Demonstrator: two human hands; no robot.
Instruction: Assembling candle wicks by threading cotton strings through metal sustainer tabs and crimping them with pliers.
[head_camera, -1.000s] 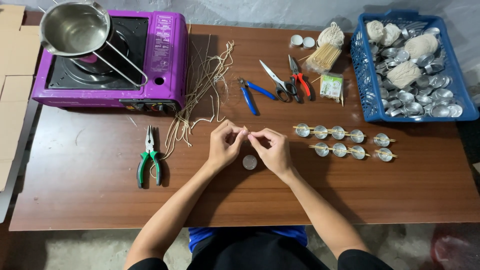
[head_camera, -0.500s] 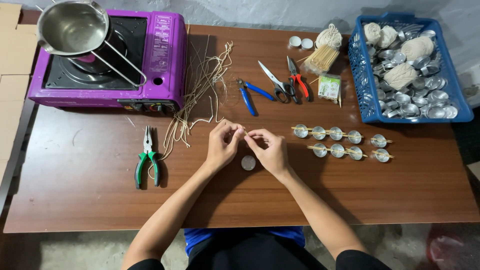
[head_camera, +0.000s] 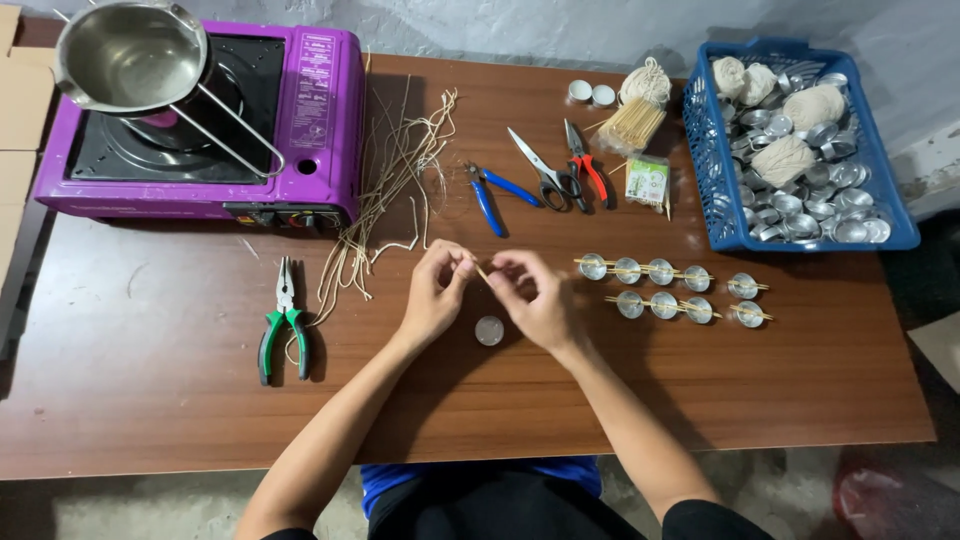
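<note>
Left hand (head_camera: 433, 295) and right hand (head_camera: 533, 300): pinched together on short wick piece (head_camera: 482, 272), above small metal cup (head_camera: 489, 330) on worktop (head_camera: 150, 400). Risk: thin wick slipping from fingertips, or cup knocked aside.

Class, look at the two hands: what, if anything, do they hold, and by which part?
Both hands, left and right, pinch a thin pale stick between their fingertips, one at each end, above a small metal cup.

two pliers (head_camera: 284, 322), one scissors (head_camera: 545, 172), one stove (head_camera: 205, 120)
</note>
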